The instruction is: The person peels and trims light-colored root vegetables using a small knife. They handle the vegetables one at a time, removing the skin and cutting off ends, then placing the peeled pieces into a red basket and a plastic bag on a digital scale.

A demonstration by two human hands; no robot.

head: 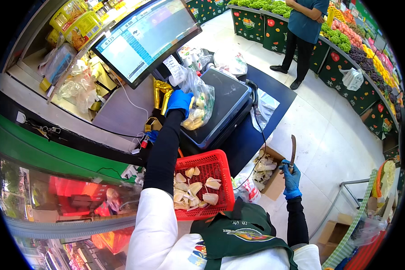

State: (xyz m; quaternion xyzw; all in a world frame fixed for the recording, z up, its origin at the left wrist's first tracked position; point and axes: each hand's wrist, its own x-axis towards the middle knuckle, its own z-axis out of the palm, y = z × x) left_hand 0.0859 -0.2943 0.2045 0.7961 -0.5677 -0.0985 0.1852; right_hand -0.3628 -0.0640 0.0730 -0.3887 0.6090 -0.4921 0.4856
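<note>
My left hand [179, 104], in a blue glove, is closed on the gathered top of a clear plastic bag [199, 104]. Pale yellow pieces show inside the bag, which rests on the left part of a black scale plate [226, 94]. In my right hand [291, 179], also blue-gloved, is a knife [293, 148] with a curved, brownish blade pointing up and away. Below the scale a red plastic basket [227, 189] holds several pale, peeled-looking pieces [195, 187]. A touch-screen monitor [145, 37] stands beyond my left hand, with a printed receipt [174, 69] at its lower right.
A cardboard box [276, 182] of scraps lies on the floor between basket and right hand. A black cable [264, 135] hangs from the scale's right side. A person [302, 33] stands near the fruit displays. A metal-legged table [354, 216] is at the right.
</note>
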